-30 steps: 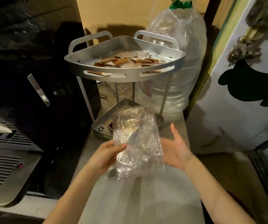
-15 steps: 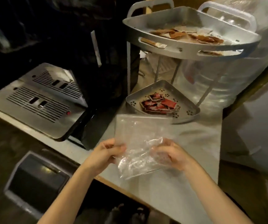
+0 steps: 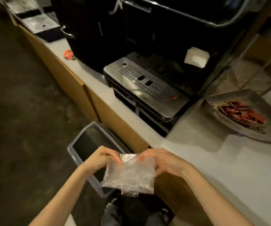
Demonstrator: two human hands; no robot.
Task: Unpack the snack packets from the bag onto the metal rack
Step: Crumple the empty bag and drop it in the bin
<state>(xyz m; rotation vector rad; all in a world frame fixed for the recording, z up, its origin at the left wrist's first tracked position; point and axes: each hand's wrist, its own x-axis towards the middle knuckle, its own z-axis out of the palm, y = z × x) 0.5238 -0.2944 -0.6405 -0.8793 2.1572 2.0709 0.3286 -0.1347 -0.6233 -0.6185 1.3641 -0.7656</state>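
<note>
A clear plastic bag (image 3: 130,174), crumpled and folded, hangs between both my hands in front of the counter edge. My left hand (image 3: 101,158) pinches its top left corner; my right hand (image 3: 161,161) grips its top right. No packets show inside it. At the right edge, the metal rack's lower tray (image 3: 255,98) sits on the counter and holds several red snack packets (image 3: 242,114). The rack's upper tray is out of view.
A black coffee machine (image 3: 147,38) with a steel drip tray (image 3: 146,86) stands on the grey counter (image 3: 229,160). A grey bin (image 3: 90,144) with a dark liner sits on the floor below my hands. A small red item (image 3: 68,54) lies on the counter at the far left.
The view swung left and down, away from the rack. Both hands drew the bag back off the counter to above the bin and folded it smaller.
</note>
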